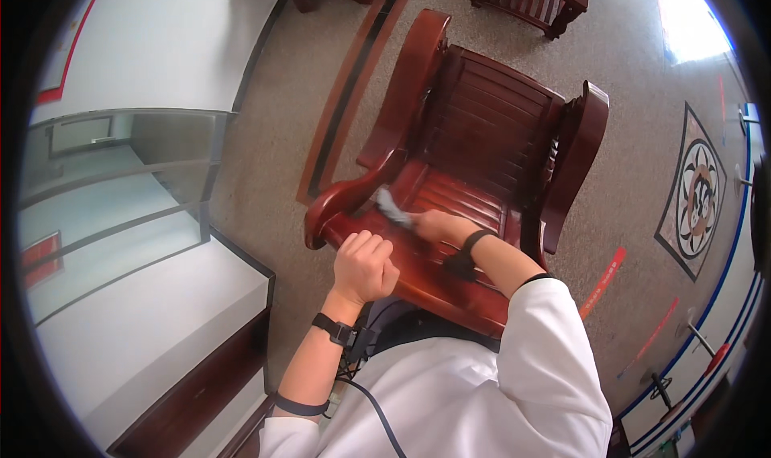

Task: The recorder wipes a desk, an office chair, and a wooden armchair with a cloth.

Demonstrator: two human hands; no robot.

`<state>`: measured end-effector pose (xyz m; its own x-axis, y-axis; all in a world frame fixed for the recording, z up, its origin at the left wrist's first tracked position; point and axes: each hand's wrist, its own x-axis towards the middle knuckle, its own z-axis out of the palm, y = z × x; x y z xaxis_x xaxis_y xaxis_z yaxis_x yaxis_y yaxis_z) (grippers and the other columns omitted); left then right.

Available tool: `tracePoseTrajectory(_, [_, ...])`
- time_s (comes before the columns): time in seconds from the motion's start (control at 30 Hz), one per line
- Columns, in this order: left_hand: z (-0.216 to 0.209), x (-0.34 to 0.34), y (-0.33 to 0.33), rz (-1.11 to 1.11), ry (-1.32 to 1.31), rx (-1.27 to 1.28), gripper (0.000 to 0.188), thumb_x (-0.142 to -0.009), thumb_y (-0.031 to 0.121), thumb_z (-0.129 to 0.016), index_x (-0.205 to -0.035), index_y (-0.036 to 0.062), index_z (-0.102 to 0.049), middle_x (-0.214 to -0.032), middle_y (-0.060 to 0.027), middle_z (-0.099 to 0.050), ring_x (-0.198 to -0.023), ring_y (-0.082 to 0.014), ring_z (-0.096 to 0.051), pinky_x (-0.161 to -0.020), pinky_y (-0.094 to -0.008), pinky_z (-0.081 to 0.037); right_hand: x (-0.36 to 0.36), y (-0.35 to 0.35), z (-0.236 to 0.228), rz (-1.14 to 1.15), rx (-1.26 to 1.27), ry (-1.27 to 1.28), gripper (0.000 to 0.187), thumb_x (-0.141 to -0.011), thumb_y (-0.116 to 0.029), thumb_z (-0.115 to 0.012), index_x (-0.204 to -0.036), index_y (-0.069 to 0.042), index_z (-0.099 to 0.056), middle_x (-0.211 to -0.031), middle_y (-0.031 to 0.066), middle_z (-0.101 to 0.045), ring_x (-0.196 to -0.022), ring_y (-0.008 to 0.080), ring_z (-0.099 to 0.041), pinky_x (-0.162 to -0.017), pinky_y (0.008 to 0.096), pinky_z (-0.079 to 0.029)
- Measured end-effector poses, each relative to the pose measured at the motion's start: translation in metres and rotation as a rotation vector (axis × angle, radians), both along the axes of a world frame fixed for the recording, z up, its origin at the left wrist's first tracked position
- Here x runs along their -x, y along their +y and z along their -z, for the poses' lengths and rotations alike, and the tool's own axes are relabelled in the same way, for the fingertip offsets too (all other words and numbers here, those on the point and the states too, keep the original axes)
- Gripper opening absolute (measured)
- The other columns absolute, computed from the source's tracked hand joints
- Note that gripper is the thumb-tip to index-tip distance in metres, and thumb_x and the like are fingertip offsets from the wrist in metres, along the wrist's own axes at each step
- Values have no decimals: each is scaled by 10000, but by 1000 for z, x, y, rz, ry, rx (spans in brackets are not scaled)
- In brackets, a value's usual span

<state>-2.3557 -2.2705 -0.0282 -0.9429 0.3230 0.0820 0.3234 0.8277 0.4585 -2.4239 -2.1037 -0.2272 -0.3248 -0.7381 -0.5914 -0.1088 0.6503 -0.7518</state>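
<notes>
A grey cloth [391, 205] lies pressed on the seat of a red-brown wooden armchair [482, 137], close to the inner side of its left armrest [341, 205]. The right hand [430, 223] grips the cloth, fingers closed over it, with a black strap around the wrist. The left hand [365, 267] is clenched into a fist with nothing visible in it, sitting at the front end of that armrest, a black band on its wrist too. The chair stands on a speckled brown floor [265, 161]. To the left sits a white counter with a glass panel [120, 217], and another dark wooden chair [534, 0] stands farther off
</notes>
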Motion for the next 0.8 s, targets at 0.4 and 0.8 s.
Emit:
tracePoseTrajectory(0.4, [-3,1,-2,11,24,4,139,-712,165,-551,-655,67,-472,-665,-114,-482,-647,-315,-495,-604,-414,-407,-21,59,12,-57,-128,58,352,-927,-198,-478,-1118,-84,-751,-1097,202,-742,-1052,370,-712,-912,481,-556])
tracePoseTrajectory(0.8, [1,-6,-1,-7,61,-7,138,-739,152,-534,-660,56,-474,-659,-131,-502,-650,-331,-512,-613,-427,-420,-35,182,-104,98,-157,-354,370,-853,-208,-620,-1186,-148,-769,-1094,151,-761,-995,303,-717,-913,401,-546])
